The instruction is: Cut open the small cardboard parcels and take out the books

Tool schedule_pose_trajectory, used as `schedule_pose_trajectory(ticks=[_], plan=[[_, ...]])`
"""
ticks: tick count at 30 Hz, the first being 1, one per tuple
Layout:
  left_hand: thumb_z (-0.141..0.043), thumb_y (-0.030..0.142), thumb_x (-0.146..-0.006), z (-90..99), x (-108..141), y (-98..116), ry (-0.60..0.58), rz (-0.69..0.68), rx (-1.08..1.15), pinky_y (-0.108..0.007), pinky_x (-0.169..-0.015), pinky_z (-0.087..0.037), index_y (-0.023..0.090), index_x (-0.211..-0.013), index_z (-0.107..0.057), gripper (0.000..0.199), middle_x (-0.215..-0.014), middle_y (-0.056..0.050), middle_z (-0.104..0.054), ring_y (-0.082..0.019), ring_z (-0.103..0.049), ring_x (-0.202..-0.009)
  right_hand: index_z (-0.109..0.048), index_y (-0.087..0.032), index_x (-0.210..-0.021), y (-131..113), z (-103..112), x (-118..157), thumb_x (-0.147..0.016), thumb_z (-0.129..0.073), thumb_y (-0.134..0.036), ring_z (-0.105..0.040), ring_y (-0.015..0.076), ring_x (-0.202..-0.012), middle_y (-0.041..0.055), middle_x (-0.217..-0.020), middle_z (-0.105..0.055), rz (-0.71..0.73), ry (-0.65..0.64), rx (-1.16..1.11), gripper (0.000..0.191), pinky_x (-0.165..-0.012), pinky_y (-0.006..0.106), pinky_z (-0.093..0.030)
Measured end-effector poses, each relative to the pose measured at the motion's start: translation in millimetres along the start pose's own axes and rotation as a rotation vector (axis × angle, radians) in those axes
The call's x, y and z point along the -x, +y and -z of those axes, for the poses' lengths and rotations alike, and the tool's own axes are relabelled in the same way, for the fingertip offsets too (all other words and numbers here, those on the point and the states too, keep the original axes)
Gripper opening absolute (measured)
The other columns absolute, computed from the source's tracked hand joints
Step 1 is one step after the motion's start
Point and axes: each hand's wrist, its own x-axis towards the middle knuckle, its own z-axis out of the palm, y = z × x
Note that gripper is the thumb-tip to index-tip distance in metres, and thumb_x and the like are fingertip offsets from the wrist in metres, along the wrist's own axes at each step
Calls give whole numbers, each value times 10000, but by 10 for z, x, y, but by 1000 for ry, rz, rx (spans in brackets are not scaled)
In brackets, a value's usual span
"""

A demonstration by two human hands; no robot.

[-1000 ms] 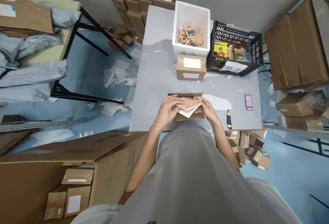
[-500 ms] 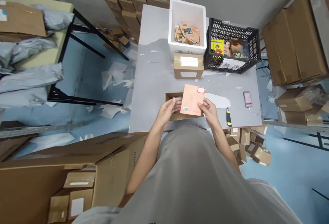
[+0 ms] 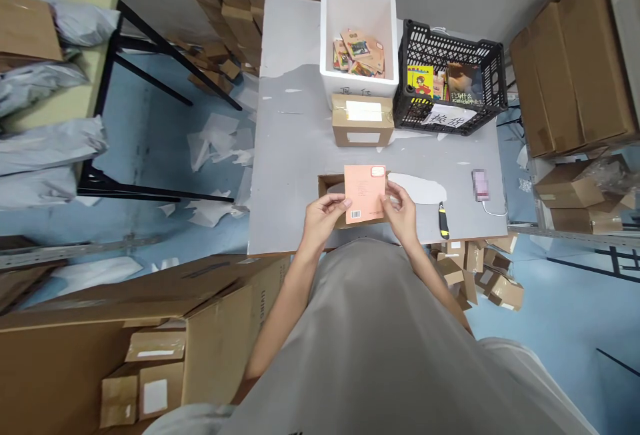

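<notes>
Salmon-pink book, 1 barcode low left, red-edged label top right; held above open carton on grey table. Left hand, right hand narrowly pinch its opposite edges, thumbs on cover.

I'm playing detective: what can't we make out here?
In the head view:
Far side of the thin, rectangular pink paper booklet: turned away.
Its smallest print: too small.
Inside of the open brown cardboard box: mostly behind booklet, left hand and right hand.
Rectangular phone with pink screen: blurred.
Brown cardboard parcel, top left: cut off by picture's edge.
</notes>
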Motion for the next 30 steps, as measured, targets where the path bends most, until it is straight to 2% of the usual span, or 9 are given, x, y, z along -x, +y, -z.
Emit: schedule_pose_trajectory(ticks=[2, 7, 10, 12, 16, 20, 22, 26, 30], plan=[[-1007, 666, -758, -30, 36, 27, 57, -90, -71, -377, -872, -647, 218, -973, -862, 518, -981, -70, -838, -228, -764, -885, -764, -282, -1369, -38, -53, 62, -978, -803, -616, -663, 310, -1515, 141, -1550, -748, 49, 52, 53, 515, -1272, 507, -574], [-854, 506, -979, -191, 189, 117, 175, -455, -364, -353, -836, -621, 255, -988, -897, 255, -956, -53, -821, -208, -750, -857, -748, -269, -1355, -128, -290, 211, -954, -828, -712, -751, 313, -1408, 146, -1486, -789, -54, -142, -106, 603, -1189, 463, -637], [-768, 427, -1056, -304, 279, 116, 147, -622, -494, -373, -850, -613, 280, -988, -906, 213, -938, -57, -827, -220, -765, -863, -717, -270, -1343, -159, -418, 258, -909, -859, -774, -781, 297, -1340, 128, -1399, -819, -50, -143, -178, 680, -1152, 418, -655], [-734, 399, -1082, -364, 326, 115, 86, -655, -531, -384, -884, -612, 288, -983, -900, 222, -953, -60, -831, -230, -778, -893, -711, -266, -1298, -175, -445, 262, -926, -821, -810, -796, 288, -1267, 116, -1321, -835, -27, -94, -188, 669, -1122, 404, -664], [-732, 407, -1101, -379, 389, 189, -31, -587, -483, -372, -946, -628, 288, -1191, -884, 213, -1098, -64, -841, -226, -793, -962, -728, -262, -1138, -217, -358, 205, -983, -706, -857, -801, 296, -1114, 85, -1100, -844, -11, -13, -118, 614, -1009, 412, -691], [-689, 502, -1125, -194, 341, 285, 108, -483, -434, -375, -987, -635, 259, -1466, -778, 428, -1047, -56, -798, -216, -767, -945, -756, -268, -1173, -289, -238, 127, -944, -763, -860, -806, 327, -1165, 92, -1191, -865, -38, -45, -161, 634, -1049, 453, -690], [-673, 558, -1124, -76, 265, 297, 159, -443, -369, -396, -1069, -622, 262, -1528, -732, 504, -1157, -80, -805, -230, -778, -1057, -767, -270, -1216, -320, -200, 107, -924, -795, -856, -802, 341, -1217, 97, -1258, -868, -54, -56, -200, 655, -1098, 486, -684], [-770, 720, -1008, 62, 104, 253, 36, -257, -160, -430, -1126, -623, 260, -1387, -802, 597, -1400, -127, -806, -301, -770, -1287, -778, -274, -1251, -337, -158, 100, -917, -805, -856, -796, 348, -1278, 87, -1276, -874, -80, -87, -203, 672, -1131, 510, -683], [-885, 818, -851, 46, 62, 179, -166, 34, 18, -394, -940, -654, 230, -1181, -875, 675, -1185, -122, -866, -300, -807, -1088, -781, -270, -1251, -308, -141, 89, -913, -806, -863, -811, 341, -1255, 84, -1257, -881, -81, -136, -209, 683, -1099, 503, -699]])
